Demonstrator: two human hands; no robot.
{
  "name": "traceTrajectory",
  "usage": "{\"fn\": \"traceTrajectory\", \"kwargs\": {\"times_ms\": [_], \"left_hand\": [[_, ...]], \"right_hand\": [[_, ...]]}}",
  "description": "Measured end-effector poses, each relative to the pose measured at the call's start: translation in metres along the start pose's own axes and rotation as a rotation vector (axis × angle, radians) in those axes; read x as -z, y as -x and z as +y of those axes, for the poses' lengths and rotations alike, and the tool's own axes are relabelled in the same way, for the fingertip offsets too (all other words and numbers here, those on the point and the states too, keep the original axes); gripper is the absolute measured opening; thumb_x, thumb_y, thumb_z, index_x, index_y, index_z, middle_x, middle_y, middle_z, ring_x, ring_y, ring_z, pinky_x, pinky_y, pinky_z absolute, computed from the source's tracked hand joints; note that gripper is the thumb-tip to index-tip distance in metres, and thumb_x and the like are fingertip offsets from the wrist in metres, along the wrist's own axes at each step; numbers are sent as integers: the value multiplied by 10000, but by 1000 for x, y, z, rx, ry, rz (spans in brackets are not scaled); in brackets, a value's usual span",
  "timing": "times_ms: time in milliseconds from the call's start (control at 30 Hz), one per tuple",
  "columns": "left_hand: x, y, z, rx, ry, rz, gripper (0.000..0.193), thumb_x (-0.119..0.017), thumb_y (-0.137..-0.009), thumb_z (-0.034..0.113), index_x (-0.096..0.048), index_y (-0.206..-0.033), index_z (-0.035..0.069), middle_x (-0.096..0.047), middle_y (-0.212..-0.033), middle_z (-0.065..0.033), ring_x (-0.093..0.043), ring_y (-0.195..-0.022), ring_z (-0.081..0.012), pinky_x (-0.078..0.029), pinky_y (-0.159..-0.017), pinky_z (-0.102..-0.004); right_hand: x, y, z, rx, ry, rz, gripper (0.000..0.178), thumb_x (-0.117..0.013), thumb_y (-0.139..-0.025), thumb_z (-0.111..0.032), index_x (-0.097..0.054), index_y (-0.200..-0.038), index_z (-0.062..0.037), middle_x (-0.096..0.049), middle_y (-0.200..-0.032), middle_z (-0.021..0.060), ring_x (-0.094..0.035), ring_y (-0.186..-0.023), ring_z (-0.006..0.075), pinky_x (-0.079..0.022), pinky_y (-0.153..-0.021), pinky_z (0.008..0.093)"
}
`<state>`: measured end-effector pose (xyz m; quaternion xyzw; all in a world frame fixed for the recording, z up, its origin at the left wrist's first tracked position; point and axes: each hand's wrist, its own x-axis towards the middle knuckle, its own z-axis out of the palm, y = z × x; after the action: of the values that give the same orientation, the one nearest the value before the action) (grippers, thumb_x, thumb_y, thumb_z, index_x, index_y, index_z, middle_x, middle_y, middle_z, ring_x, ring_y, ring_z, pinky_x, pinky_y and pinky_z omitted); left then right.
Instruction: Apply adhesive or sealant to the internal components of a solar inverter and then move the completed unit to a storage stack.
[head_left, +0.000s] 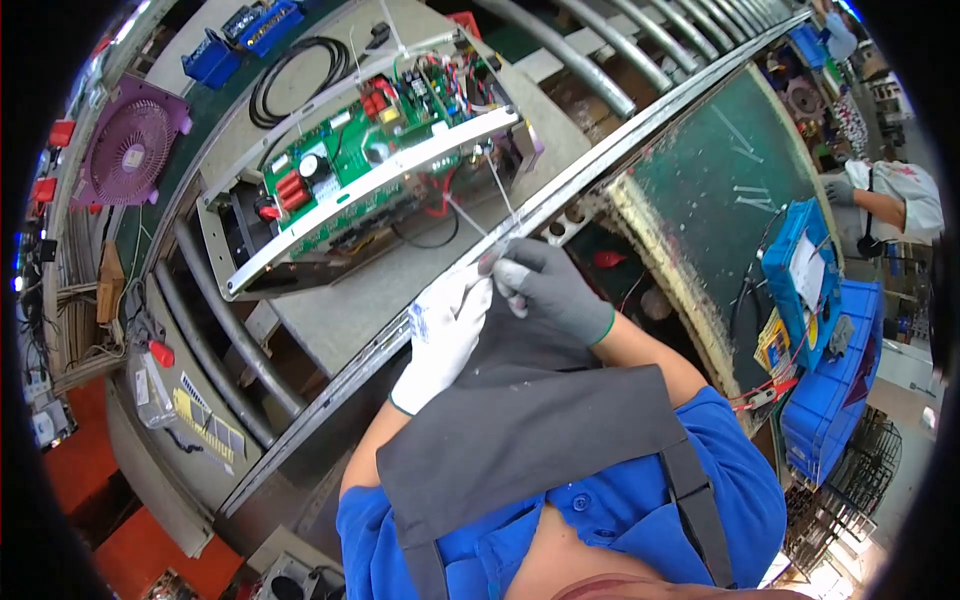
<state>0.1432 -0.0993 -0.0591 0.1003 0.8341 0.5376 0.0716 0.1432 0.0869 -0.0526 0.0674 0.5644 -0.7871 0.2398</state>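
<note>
My left hand [449, 325], in a white glove, has its fingers curled closed. My right hand [550, 285], in a grey glove, pinches with thumb and fingers right beside it. The fingertips of both meet in front of my apron. A thin white strip like a cable tie [468, 217] runs from the chassis to the right fingertips; what the left fingers hold is hidden. Just beyond lies an open metal chassis [375, 190] with a green circuit board [345, 160], red parts and bundled wires. Another white strip [503, 190] hangs at its near right corner.
The chassis stands on a grey board [330, 325] over a roller conveyor [590, 70] with a metal rail [640, 125]. A purple fan [130, 150] lies at the left, near blue bins [212, 60] and a coiled black cable [295, 80]. Right are a green bench [715, 150], blue crates [830, 380] and another person [890, 195].
</note>
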Motion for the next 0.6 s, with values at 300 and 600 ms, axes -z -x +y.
{"fn": "traceTrajectory", "kwargs": {"times_ms": [300, 600], "left_hand": [[13, -12, -29, 522, 877, -339, 255, -694, -945, 227, -700, -1083, 12, -673, -803, -34, -581, -630, -64, -439, -537, -215], [8, -22, -62, -290, -756, 226, 488, -774, -830, 306, -663, -1266, 117, -610, -790, -80, -619, -726, -261, -486, -698, -382]], "right_hand": [[40, -25, -10, 56, 166, -254, 243, -685, -926, -201, -693, -1031, 19, -675, -888, 48, -612, -696, 86, -505, -627, 231], [43, -68, -10, 615, 647, 51, 218, -722, -908, -164, -717, -1038, 11, -675, -909, 34, -635, -827, 102, -511, -755, 257]]}}
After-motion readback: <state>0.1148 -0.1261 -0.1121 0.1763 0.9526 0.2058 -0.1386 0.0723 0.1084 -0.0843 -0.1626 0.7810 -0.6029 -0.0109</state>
